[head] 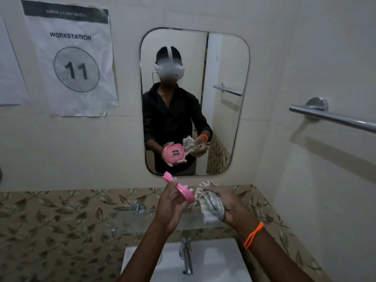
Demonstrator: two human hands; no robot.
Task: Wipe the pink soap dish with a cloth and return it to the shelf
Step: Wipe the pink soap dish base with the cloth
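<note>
Above glass shelf (142,217), your left hand (169,202) grips the light, rigid, slippery-looking soap dish (184,192) edgewise; cloth (210,207), bunched in your right hand (227,202), sits at its 3 o'clock.

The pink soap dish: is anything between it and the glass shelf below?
Nothing visible. The left hand holds the pink soap dish above the glass shelf; the cloth is in the right hand, beside it.

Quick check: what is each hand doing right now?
Left hand: grips the pink soap dish, held up on edge.
Right hand: grips a bunched striped cloth, beside the dish.
</note>
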